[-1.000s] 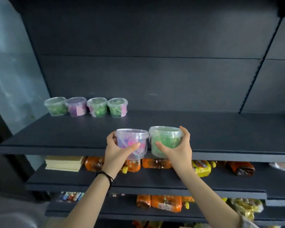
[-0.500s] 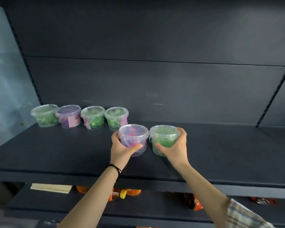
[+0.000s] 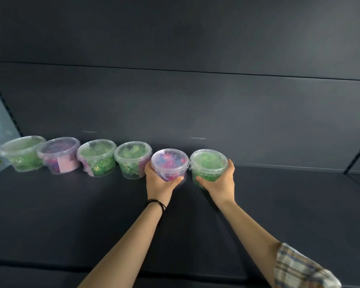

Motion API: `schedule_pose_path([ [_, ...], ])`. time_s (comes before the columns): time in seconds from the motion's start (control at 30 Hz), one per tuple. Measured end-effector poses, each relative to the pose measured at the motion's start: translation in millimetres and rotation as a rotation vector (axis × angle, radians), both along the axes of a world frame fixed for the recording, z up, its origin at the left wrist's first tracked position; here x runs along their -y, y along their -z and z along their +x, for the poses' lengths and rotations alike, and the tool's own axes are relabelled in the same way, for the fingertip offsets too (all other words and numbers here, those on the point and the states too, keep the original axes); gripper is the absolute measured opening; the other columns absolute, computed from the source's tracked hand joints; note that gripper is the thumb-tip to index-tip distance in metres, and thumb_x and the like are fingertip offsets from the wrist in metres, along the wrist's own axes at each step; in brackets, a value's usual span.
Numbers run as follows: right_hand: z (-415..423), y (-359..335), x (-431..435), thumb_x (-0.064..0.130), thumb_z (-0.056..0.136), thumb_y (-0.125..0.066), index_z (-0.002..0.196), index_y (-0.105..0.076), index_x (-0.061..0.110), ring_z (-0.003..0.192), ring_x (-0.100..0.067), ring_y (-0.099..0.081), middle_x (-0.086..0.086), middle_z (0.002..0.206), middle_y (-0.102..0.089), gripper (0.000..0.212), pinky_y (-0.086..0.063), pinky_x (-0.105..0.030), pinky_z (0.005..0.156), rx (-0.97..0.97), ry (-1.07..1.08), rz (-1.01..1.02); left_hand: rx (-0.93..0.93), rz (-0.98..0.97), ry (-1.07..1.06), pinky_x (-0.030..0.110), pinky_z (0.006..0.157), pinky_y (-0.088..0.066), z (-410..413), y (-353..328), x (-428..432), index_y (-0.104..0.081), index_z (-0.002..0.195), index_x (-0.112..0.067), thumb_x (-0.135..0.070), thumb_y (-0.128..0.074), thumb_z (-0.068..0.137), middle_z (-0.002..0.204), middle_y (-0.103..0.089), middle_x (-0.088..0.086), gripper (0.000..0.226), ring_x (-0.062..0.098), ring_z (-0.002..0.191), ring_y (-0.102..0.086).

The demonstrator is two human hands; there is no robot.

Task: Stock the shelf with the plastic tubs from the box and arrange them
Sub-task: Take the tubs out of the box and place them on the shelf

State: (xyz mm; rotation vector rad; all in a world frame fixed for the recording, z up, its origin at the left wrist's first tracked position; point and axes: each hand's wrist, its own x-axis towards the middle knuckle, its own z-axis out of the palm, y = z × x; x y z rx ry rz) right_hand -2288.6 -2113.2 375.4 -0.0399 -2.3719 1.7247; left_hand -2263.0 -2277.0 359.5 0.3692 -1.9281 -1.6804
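Moved back to row (image 3: pixel 96 156): left hand (image 3: pixel 158 182) grips pink tub (image 3: pixel 169 163), right hand (image 3: pixel 221 183) green tub (image 3: pixel 208 163).

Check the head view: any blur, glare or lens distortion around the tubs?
Head view: dim light; the far-left tub looks soft and stretched by the wide lens; the pink-filled tub in the left hand and green tub in the right hand are clearer; no harsh glare.
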Motion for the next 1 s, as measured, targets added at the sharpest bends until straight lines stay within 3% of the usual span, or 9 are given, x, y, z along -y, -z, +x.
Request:
schedule_pose_path([
  [0.27, -28, 5, 7, 0.025, 0.061, -0.089, 0.147, -0.017, 0.022, 0.122, -0.019, -0.05, 0.003, 0.14, -0.044, 0.112, -0.042, -0.029, 0.087, 0.021, 0.021, 0.019, 0.08, -0.071, -0.009, 0.024, 0.099, -0.04, -30, 1, 8, -0.038, 0.132, -0.008, -0.017, -0.092, 0.057, 0.127, -0.049, -0.002, 0.093, 0.011, 0.115, -0.048],
  [0.43, -19, 5, 1, 0.028, 0.059, -0.09, 0.15, -0.014, 0.017, 0.133, -0.021, -0.042, 0.0, 0.147, -0.038, 0.119, -0.041, -0.039, 0.106, 0.04, -0.011, 0.036, 0.171, -0.164, -0.038, 0.04, 0.105, -0.042, -27, -1, 10, -0.05, 0.129, -0.008, -0.03, -0.092, 0.053, 0.127, -0.056, 0.006, 0.09, 0.022, 0.121, -0.051],
  [0.5, -5, 5, -7, 0.028, 0.066, -0.088, 0.151, -0.018, 0.014, 0.131, -0.019, -0.043, -0.001, 0.145, -0.041, 0.111, -0.039, -0.033, 0.105, 0.047, -0.004, 0.026, 0.176, -0.164, -0.033, 0.04, 0.103, -0.043, -10, -2, 9, -0.053, 0.126, -0.011, -0.034, -0.088, 0.057, 0.124, -0.055, 0.004, 0.081, 0.023, 0.12, -0.05],
  [0.57, 17, 4, -16, 0.027, 0.073, -0.083, 0.147, -0.029, 0.014, 0.12, -0.018, -0.051, 0.0, 0.132, -0.05, 0.093, -0.041, -0.027, 0.095, 0.053, 0.01, -0.002, 0.168, -0.135, -0.015, 0.037, 0.099, -0.044, 19, -4, 8, -0.054, 0.122, -0.016, -0.041, -0.08, 0.062, 0.119, -0.051, -0.003, 0.07, 0.02, 0.116, -0.052],
  [0.7, 76, -3, -33, 0.027, 0.077, -0.08, 0.134, -0.046, 0.018, 0.108, -0.017, -0.058, 0.003, 0.115, -0.056, 0.067, -0.046, -0.029, 0.094, 0.013, -0.003, -0.023, 0.135, -0.14, 0.017, 0.04, 0.096, -0.047, 82, -12, 4, -0.053, 0.114, -0.029, -0.043, -0.077, 0.072, 0.114, -0.054, -0.009, 0.05, 0.016, 0.109, -0.056],
  [0.83, 151, -11, -51, 0.028, 0.079, -0.078, 0.127, -0.051, 0.022, 0.1, -0.01, -0.059, 0.008, 0.11, -0.058, 0.055, -0.047, -0.025, 0.089, -0.026, -0.001, -0.033, 0.077, -0.169, 0.07, 0.033, 0.092, -0.048, 152, -23, -11, -0.055, 0.119, -0.023, -0.037, -0.075, 0.079, 0.116, -0.059, -0.006, 0.046, 0.013, 0.106, -0.057],
  [1.0, 233, -4, -89, 0.028, 0.084, -0.074, 0.115, -0.059, 0.021, 0.094, -0.005, -0.062, 0.006, 0.103, -0.065, 0.035, -0.048, -0.013, 0.076, -0.048, 0.062, 0.001, 0.021, -0.186, 0.117, 0.029, 0.082, -0.052, 241, -9, -44, -0.061, 0.106, -0.023, -0.033, -0.072, 0.084, 0.101, -0.065, -0.009, 0.027, 0.01, 0.094, -0.062],
])
